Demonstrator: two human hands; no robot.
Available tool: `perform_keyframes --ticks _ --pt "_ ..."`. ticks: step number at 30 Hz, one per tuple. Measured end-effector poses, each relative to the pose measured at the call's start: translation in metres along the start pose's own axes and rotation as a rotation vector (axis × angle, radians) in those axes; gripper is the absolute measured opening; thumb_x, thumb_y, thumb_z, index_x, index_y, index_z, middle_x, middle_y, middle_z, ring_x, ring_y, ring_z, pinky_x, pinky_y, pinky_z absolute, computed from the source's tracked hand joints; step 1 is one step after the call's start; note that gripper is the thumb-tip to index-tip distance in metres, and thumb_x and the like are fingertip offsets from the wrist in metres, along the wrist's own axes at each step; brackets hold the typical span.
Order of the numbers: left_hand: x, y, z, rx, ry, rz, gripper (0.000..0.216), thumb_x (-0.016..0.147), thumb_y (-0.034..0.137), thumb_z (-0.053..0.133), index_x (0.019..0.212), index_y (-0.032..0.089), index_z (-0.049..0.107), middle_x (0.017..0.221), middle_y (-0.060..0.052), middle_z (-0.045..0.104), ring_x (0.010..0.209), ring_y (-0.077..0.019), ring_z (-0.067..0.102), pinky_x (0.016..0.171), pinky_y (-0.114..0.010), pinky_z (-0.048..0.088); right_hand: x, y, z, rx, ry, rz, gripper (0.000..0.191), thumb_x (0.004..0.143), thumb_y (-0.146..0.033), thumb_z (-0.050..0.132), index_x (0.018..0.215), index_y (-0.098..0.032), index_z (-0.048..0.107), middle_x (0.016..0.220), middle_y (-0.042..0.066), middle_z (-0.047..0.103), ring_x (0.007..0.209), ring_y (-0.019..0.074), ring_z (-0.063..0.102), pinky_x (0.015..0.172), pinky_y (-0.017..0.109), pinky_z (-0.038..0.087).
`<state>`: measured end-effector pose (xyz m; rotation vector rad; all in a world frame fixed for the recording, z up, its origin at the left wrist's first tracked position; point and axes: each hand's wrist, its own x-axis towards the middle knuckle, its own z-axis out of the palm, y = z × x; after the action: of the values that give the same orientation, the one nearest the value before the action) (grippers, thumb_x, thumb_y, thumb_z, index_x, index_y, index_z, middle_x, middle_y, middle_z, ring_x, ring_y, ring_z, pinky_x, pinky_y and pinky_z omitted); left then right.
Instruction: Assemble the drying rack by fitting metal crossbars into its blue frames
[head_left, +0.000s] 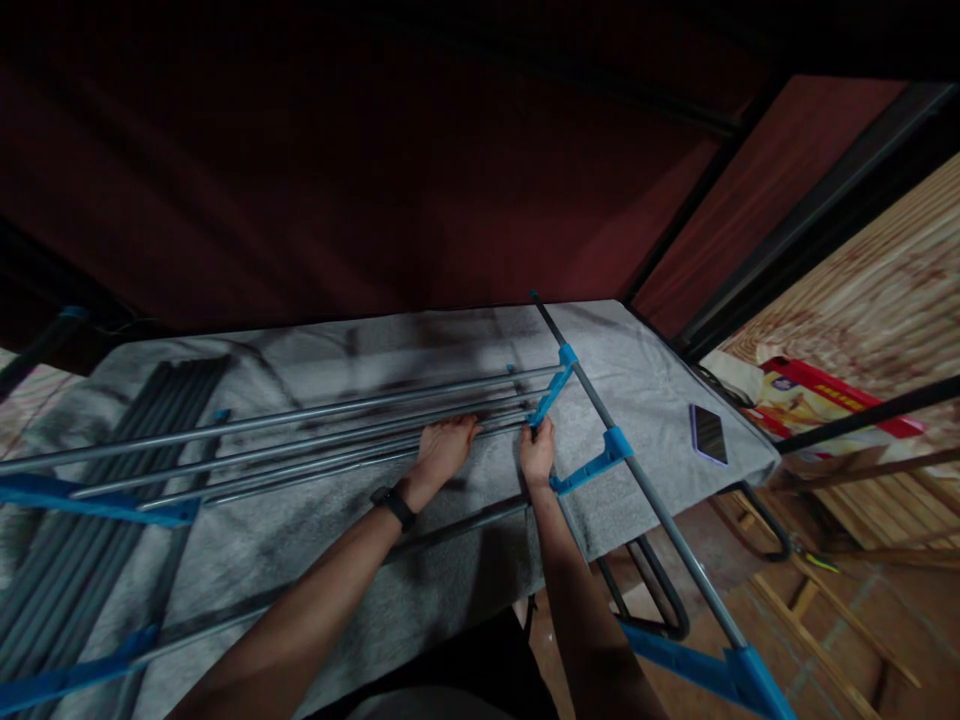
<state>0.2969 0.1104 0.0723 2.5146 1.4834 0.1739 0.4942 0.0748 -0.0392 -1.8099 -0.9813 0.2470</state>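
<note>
A metal drying rack with grey rods (300, 425) and blue plastic connectors lies across a table covered by a grey towel (315, 560). My left hand (444, 449) wears a black wristband; its fingers are curled around the grey rods near their right end. My right hand (537, 452) pinches the lower end of a blue connector bracket (553, 392) where the rods meet it. A long grey side rail (637, 470) runs diagonally past my right hand, carrying a second blue bracket (596, 462).
A phone (708, 434) lies on the towel's right corner. A bundle of dark rods (127, 470) lies on the left. A red and yellow box (817, 400) and wooden slats (840, 630) sit beyond the table's right edge. A dark red wall stands behind.
</note>
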Motion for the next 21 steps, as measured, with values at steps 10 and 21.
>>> perform_keyframes --ticks 10,21 --pt "-0.0017 0.0015 -0.005 0.009 0.021 0.01 0.037 0.109 0.037 0.042 0.124 0.022 0.073 0.113 -0.012 0.079 0.109 -0.0273 0.075 0.091 -0.037 0.055 -0.001 -0.0082 -0.0033 -0.034 0.007 0.014 0.043 0.09 -0.026 0.05 0.132 -0.019 0.055 0.124 0.015 0.064 0.123 0.0296 0.063 0.112 0.046 0.047" --pt "-0.0015 0.0035 -0.0079 0.005 0.011 0.004 0.036 0.109 0.036 0.042 0.122 0.023 0.072 0.115 -0.012 0.079 0.109 -0.0275 0.075 0.09 -0.037 0.055 -0.0003 -0.0064 -0.0024 -0.036 0.001 0.003 0.042 0.09 -0.025 0.049 0.131 -0.017 0.054 0.127 0.017 0.063 0.127 0.0309 0.059 0.116 0.05 0.044"
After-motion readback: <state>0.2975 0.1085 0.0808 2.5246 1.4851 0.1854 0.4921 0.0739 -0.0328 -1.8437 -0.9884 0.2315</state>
